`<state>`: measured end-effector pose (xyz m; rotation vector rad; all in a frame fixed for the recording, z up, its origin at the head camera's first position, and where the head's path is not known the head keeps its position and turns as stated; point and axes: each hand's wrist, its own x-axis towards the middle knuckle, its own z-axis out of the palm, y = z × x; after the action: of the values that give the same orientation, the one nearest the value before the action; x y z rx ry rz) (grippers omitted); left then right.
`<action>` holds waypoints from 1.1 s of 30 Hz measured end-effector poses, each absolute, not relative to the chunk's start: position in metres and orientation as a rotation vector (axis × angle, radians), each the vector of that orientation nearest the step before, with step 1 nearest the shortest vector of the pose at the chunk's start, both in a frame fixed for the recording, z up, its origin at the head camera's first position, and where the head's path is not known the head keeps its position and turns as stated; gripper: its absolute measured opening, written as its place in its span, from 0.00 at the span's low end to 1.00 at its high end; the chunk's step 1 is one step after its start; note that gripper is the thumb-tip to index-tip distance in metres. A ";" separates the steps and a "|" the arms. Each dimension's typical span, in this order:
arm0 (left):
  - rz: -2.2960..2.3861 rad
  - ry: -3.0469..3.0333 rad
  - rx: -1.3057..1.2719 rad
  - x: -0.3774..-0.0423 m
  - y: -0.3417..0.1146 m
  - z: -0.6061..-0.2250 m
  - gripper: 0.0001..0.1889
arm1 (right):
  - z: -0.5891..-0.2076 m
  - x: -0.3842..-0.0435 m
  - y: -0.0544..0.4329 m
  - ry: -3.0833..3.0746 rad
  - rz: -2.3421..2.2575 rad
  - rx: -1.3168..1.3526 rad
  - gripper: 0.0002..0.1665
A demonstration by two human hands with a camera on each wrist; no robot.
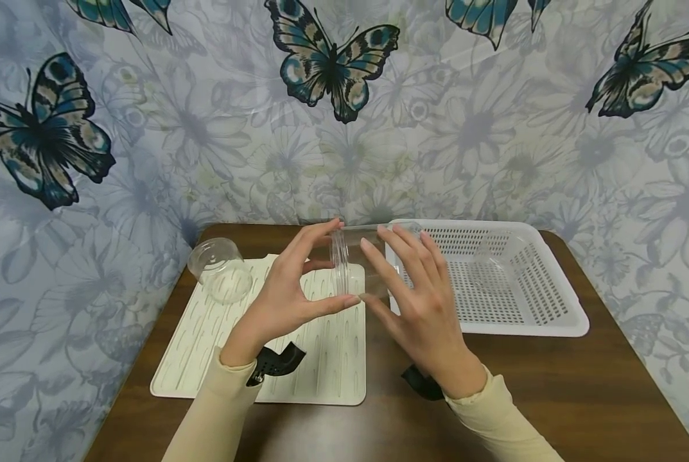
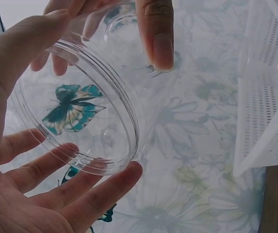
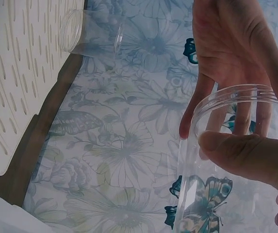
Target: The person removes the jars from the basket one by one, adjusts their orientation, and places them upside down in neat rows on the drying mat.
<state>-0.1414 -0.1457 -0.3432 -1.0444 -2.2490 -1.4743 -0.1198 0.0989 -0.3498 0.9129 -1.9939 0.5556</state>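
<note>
Left grip point(image 1: 286, 285) holds clear jar point(image 1: 357, 250) at rim, right grip point(image 1: 424, 301) around its side.

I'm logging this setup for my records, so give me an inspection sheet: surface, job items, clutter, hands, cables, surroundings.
Surface: dark brown wood-look table, with a cream rectangular ribbed mat at left.
Job items: clear cylindrical plastic-looking jar with a ridged rim, held sideways; second clear cylindrical plastic-looking jar at the mat's far left corner; white rectangular perforated plastic basket at right, with a clear shape inside, too faint to identify.
Clutter: nothing seen.
Hands: bare left hand grips the first jar's rim; bare right hand grips its body.
Cables: nothing seen.
Surroundings: pale blue-grey floral wall covering with teal-and-black butterflies.
</note>
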 end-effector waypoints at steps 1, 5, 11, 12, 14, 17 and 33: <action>-1.473 -2.247 -1.046 -0.141 -0.146 -0.343 0.55 | -0.350 -0.120 0.099 -1.995 0.559 0.921 0.54; -1.465 -2.244 -1.037 -0.141 -0.147 -0.343 0.55 | -0.347 -0.119 0.102 -1.989 0.586 0.955 0.55; -1.449 -2.256 -0.989 -0.140 -0.153 -0.344 0.55 | -0.342 -0.118 0.112 -1.961 0.800 1.030 0.55; -1.454 -2.256 -0.984 -0.139 -0.154 -0.344 0.55 | -0.342 -0.117 0.115 -1.964 0.857 1.027 0.56; -1.467 -2.259 -0.977 -0.139 -0.156 -0.345 0.55 | -0.341 -0.118 0.121 -1.966 0.980 1.002 0.59; -1.495 -2.254 -0.983 -0.138 -0.155 -0.345 0.55 | -0.343 -0.121 0.133 -1.992 1.213 0.947 0.66; -1.635 -2.266 -1.044 -0.135 -0.148 -0.349 0.54 | -0.379 -0.141 0.157 -1.782 2.476 0.964 0.50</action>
<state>-0.1346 -0.1484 -0.3493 -1.0438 -2.2665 -1.6353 -0.1408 0.1570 -0.3786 0.9635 -1.7822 2.4758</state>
